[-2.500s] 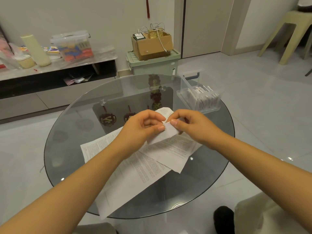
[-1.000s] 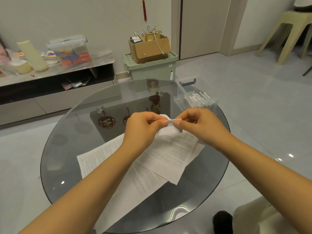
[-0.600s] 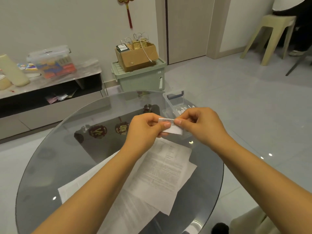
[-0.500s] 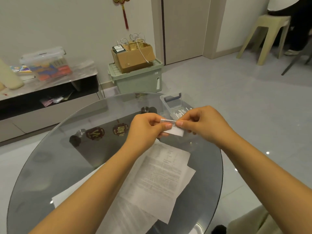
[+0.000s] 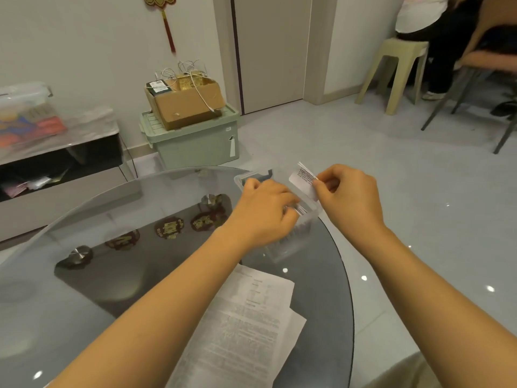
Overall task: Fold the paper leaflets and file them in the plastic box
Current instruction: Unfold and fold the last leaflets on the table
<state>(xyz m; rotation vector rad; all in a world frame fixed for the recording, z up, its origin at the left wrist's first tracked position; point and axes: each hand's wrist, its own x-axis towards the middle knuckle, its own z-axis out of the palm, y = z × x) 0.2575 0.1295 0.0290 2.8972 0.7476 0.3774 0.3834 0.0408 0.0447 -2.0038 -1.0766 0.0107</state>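
Right hand (image 5: 348,196) grip pinching folded leaflet (image 5: 303,179), left hand (image 5: 265,211) covering plastic box (image 5: 282,247) — contents hidden

The single head-worn camera is looking forward and down from close above a round glass table (image 5: 84,275), facing the far wall and door, with both forearms entering from below.

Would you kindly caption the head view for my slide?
Right hand pinches a folded leaflet above the plastic box; left hand reaches into it.
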